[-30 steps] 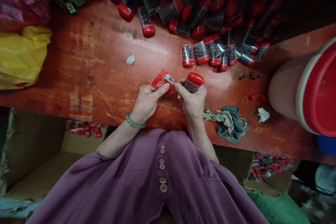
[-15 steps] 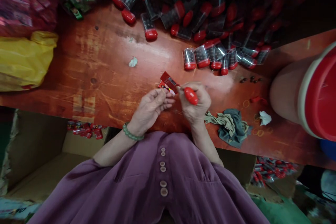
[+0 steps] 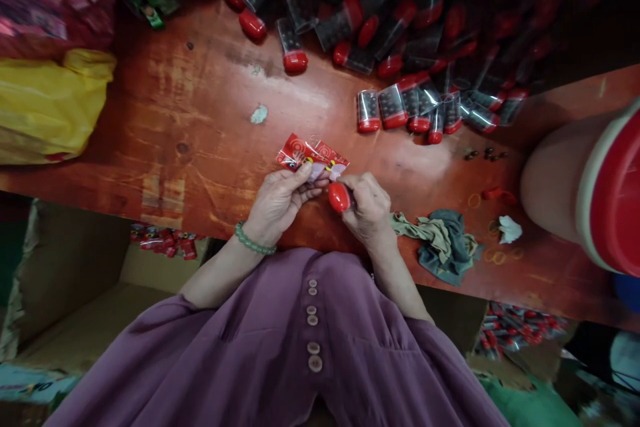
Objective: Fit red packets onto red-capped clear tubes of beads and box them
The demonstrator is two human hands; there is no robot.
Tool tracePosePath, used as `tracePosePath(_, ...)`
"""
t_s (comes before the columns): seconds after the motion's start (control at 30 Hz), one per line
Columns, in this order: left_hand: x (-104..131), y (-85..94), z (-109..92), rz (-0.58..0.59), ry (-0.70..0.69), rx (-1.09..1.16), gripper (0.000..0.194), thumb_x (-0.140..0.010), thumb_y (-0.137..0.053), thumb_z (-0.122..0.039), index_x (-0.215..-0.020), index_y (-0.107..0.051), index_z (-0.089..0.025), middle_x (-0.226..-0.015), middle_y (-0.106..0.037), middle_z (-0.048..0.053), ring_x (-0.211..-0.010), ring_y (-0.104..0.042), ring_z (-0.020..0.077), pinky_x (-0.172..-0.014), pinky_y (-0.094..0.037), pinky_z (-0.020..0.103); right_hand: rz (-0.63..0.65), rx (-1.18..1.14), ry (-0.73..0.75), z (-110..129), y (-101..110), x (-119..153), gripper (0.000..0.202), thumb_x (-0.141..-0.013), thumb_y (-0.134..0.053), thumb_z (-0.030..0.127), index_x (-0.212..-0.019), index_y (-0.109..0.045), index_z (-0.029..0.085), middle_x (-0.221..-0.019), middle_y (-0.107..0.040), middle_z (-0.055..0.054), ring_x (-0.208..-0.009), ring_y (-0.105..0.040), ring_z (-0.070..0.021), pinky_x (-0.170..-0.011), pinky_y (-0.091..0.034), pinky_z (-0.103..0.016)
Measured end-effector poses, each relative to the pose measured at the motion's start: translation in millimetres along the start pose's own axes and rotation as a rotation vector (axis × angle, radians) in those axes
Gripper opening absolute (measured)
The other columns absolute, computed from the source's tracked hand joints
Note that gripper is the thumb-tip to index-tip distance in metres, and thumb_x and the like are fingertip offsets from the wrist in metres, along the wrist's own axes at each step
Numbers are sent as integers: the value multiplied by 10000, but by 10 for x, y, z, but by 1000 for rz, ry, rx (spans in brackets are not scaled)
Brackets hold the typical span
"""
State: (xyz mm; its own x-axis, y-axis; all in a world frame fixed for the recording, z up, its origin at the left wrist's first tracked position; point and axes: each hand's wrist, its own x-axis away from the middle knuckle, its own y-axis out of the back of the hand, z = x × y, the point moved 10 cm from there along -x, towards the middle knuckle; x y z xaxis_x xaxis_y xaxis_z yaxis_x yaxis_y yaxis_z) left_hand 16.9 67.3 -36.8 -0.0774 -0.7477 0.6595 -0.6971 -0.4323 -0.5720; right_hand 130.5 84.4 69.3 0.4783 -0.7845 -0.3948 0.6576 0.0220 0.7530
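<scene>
A red printed card (image 3: 296, 149), folded or in two halves, is pinched between the thumb and fingers of my left hand (image 3: 281, 203). That hand wears a green bead bracelet. Closed around a small container with a rounded red cap (image 3: 339, 197) is my right hand (image 3: 369, 208). The cap points toward my left hand, and most of the container's body is hidden in my fist. My right fingertips are at the card's right edge; whether they touch it I cannot tell.
Clear containers with red ends and dark beads (image 3: 393, 107) are heaped at the back. A white bucket with red lid (image 3: 560, 180) stands right, near crumpled cloths (image 3: 443, 243). A yellow bag (image 3: 50, 107) lies left. Cardboard boxes (image 3: 75, 273) sit below the table edge.
The card has turned and spread, now showing its printed face on two halves. My right hand has shifted slightly left with the red-capped container, its cap now nearer my left fingers.
</scene>
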Motion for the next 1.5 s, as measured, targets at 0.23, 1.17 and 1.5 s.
tracePosePath(0.23,-14,7,-85,-7,-15,-39,346,-686,-838,-463,-759,-730,-142,-758,-750,39,-739,-713,147,-730,-562,258,175,-130,-187,-187,-89,-25,573,-945,-363,673,-1120,-581,172,-931,-618,-81,-809,-609,-193,-705,-517,-320)
tracePosePath(1.17,-74,25,-87,122,-21,-111,312,-594,-901,-411,-559,-711,-166,-613,-685,0,-606,-609,100,-689,-517,264,396,-1044,-826,-470,-568,165,319,-840,-710,483,-984,-633,208,-697,-591,57,-464,-422,-42,-389,-346,-165)
tracePosePath(1.5,-72,69,-78,30,-13,-28,322,-583,-902,-415,-646,-718,-159,-754,-739,23,-739,-684,138,-799,-573,305,59,-952,-857,-503,-534,280,398,-854,-648,579,-1050,-586,238,-654,-552,73,-399,-410,-45,-349,-373,-188)
